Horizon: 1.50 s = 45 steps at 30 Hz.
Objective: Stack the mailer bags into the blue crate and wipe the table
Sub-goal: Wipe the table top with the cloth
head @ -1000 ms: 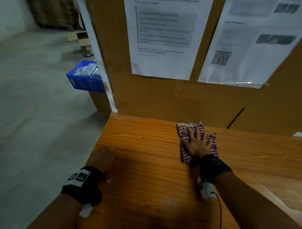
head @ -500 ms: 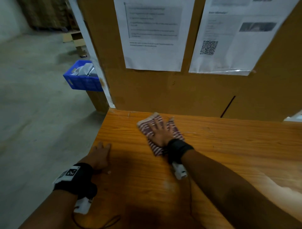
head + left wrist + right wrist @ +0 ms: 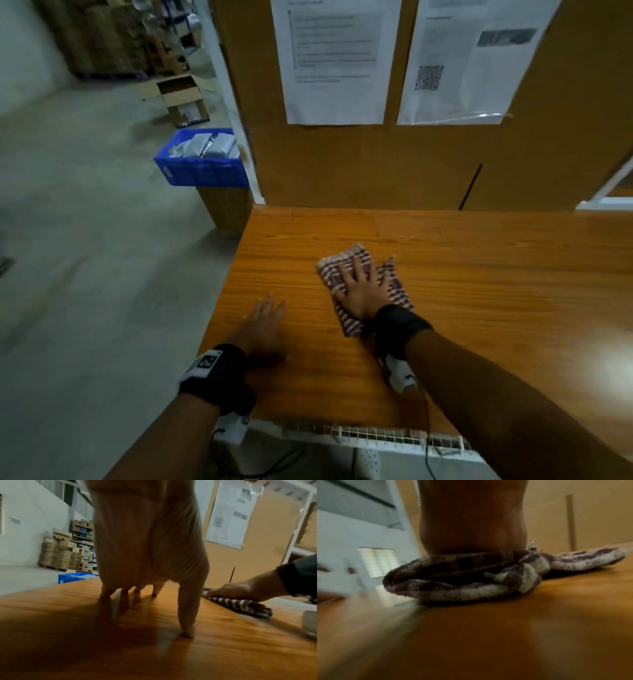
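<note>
My right hand [image 3: 359, 291] lies flat with spread straight fingers on a purple-and-white striped cloth [image 3: 330, 274] in the middle of the wooden table [image 3: 479, 291]. In the right wrist view the bunched cloth [image 3: 471, 577] sits under my palm. My left hand [image 3: 265, 318] rests with straight fingers on the table near its left edge, holding nothing; its fingertips [image 3: 187, 631] touch the wood. The blue crate [image 3: 202, 168] stands on a low stand beyond the table's far left corner, with grey mailer bags [image 3: 209, 145] inside it.
A brown board [image 3: 376, 164] with pinned paper sheets [image 3: 334, 61] rises along the table's far edge. An open cardboard box [image 3: 181, 96] sits on the concrete floor [image 3: 85, 257] to the left. A white wire rack [image 3: 359, 435] runs under the near table edge.
My right hand slid the cloth leftward along the far part of the table, then toward me. The left hand stayed flat near the left edge. The head view shifted.
</note>
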{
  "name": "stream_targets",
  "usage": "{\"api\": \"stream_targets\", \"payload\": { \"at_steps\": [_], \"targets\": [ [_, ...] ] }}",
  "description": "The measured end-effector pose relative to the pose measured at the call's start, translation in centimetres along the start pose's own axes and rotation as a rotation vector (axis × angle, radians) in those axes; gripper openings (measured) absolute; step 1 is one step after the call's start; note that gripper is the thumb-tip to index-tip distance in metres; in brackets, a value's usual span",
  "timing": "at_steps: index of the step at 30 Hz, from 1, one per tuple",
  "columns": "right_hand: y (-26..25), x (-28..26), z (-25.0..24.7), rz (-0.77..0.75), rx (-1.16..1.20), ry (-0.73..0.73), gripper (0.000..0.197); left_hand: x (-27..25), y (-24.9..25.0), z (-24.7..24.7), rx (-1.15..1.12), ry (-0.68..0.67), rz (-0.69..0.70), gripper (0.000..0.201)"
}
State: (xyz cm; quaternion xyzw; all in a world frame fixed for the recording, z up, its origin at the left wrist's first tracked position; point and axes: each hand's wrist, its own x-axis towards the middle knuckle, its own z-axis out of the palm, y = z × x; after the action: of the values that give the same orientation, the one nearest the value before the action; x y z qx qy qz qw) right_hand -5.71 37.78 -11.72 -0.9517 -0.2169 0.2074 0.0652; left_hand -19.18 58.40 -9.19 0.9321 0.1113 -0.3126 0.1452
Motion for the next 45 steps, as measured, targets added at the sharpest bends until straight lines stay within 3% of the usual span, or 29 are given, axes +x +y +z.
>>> {"api": "stream_targets", "payload": {
  "at_steps": [2,5,11,14,20,24,27,31,34,36,41,45],
  "targets": [
    [-2.2,-3.1,1.8,-0.082,-0.026,-0.022,0.07,-0.9,-0.4,0.9,0.004,0.023,0.011,0.121],
    [0.2,-6.7,3.1,-0.074,-0.017,0.0,0.07,-2.1,-1.4,3.2,-0.024,0.118,0.026,0.111],
    [11.9,-13.7,3.1,0.348,0.122,0.109,0.071,-4.1,-1.2,8.4,-0.022,0.258,0.012,0.083],
    [10.8,-15.8,4.1,0.419,0.155,0.122,0.071,-4.4,-1.0,9.8,0.014,0.297,0.023,0.08],
    [-1.1,-17.9,7.9,0.078,0.011,0.08,0.068,-4.9,-1.1,11.0,0.009,0.391,0.057,0.071],
    [-0.4,-19.2,8.1,0.017,-0.005,0.061,0.066,-4.9,-0.8,11.8,-0.017,0.454,0.05,0.066],
    [6.1,-20.1,7.6,0.208,0.074,0.127,0.066,-5.0,1.0,12.1,-0.03,0.432,0.026,0.067],
    [15.7,-22.9,6.4,0.492,0.159,0.19,0.069,-4.9,4.4,12.3,-0.032,0.413,0.132,0.07],
    [17.2,-22.8,6.0,0.625,0.185,0.195,0.069,-4.7,6.7,12.2,-0.003,0.39,0.173,0.073],
    [14.8,-21.3,6.0,0.586,0.168,0.195,0.069,-4.4,8.4,12.0,0.015,0.365,0.189,0.074],
    [6.6,-19.2,6.9,0.178,0.04,0.096,0.065,-3.3,11.9,10.4,-0.019,0.272,0.155,0.074],
    [9.4,-19.3,6.1,0.089,0.055,0.072,0.061,-2.8,13.6,8.2,-0.041,0.199,0.035,0.085]
  ]
}}
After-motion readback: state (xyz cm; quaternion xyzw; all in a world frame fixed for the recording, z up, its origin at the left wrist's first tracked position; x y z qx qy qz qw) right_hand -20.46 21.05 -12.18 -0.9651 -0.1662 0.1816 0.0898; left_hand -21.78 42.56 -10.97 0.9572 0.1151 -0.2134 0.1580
